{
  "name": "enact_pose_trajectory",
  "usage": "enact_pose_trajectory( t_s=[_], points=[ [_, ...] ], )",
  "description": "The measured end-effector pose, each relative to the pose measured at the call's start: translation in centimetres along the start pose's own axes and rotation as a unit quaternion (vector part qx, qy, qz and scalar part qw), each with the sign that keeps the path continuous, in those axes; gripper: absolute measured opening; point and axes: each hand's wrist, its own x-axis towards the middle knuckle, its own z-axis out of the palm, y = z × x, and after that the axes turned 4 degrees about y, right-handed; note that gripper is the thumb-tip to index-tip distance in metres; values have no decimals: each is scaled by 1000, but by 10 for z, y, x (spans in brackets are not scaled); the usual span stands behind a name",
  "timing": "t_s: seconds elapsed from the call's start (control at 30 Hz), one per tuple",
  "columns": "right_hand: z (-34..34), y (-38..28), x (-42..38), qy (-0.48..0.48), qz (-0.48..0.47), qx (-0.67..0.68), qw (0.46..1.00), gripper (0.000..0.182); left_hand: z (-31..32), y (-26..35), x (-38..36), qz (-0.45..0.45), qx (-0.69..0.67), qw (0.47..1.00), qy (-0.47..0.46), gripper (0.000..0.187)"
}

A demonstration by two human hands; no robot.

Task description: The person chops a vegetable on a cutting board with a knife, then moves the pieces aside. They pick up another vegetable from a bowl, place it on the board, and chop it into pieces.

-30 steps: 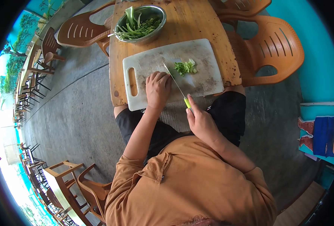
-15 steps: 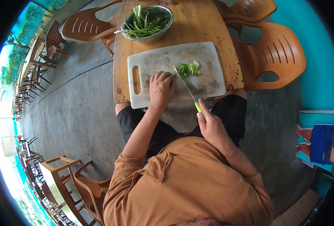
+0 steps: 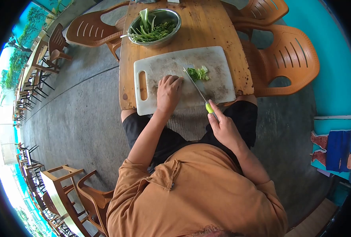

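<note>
My right hand (image 3: 225, 128) grips a knife (image 3: 198, 89) by its yellow-green handle. The blade slants up and to the left across the white cutting board (image 3: 219, 59), its tip beside a small pile of chopped green vegetables (image 3: 198, 73). On the board left of the blade rests my left hand (image 3: 169, 94), fingers curled and close together. Whatever may lie under those fingers is hidden. The pale board has dark stains and a handle slot on its left side.
Beyond the board, a metal bowl (image 3: 171, 35) of long green stalks stands on the wooden table (image 3: 207, 23). Brown plastic chairs (image 3: 292, 59) flank the table on both sides. My legs are under its near edge. More tables and chairs line the far left.
The knife and my right hand have shifted only slightly. My left hand stays curled in nearly the same place. The whole view has moved a little.
</note>
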Motion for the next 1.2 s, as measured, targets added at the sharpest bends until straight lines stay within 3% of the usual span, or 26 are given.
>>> enact_pose_trajectory(
  t_s=[0.27, 0.43, 0.77, 0.83, 0.93, 1.07, 1.13, 1.2],
  points=[
    [-1, -2, -1, 13, -9, 26, 1000, 53, 2, -1, 7, -2, -22, 1000, -7, 19],
    [-5, -13, -3, -29, 70, 21, 997, 54, 1, -1, 0, 4, -23, 1000, 3, 17],
    [-1, -16, -11, -43, 55, 18, 997, 54, 2, 0, -1, 5, -22, 1000, 15, 12],
    [4, -11, -13, -13, -5, 29, 999, 55, 1, 1, 1, 7, -18, 1000, 15, 12],
    [3, -15, -14, -41, 41, 29, 998, 55, -1, 2, 0, -4, -23, 1000, 1, 12],
    [8, -12, -15, -36, 1, 29, 999, 53, 8, -2, -1, -3, -30, 999, 22, 14],
    [7, -24, -14, -40, 64, 10, 997, 52, 4, -6, 0, -2, -50, 998, 30, 16],
    [13, -15, -15, -42, 64, 19, 997, 52, -1, -5, 0, -17, -44, 999, 27, 15]
  ],
)
